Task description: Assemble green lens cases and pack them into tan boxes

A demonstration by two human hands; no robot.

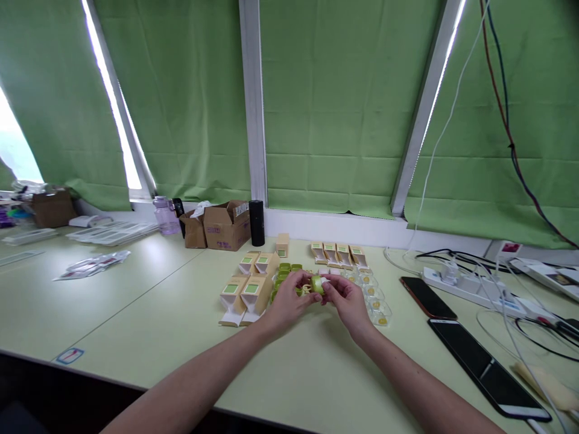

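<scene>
Both hands meet over the table, their fingers closed around a small green round piece (318,285) that looks like a cap or jar part. My left hand (292,298) pinches it from the left, and a small cream-coloured ring-like bit shows by its fingertips. My right hand (348,301) grips it from the right, where something whitish shows at the fingers. Behind and left of my left hand stand rows of green caps (284,267), partly hidden. Clear plastic holders with yellow centres (379,305) lie beyond and right of my right hand.
Open cream cartons (253,289) stand left of the hands, with more cartons (338,254) at the back. A cardboard box (226,226) and black bottle (257,223) are by the wall. Two phones (486,367), a power strip (470,290) and cables lie right.
</scene>
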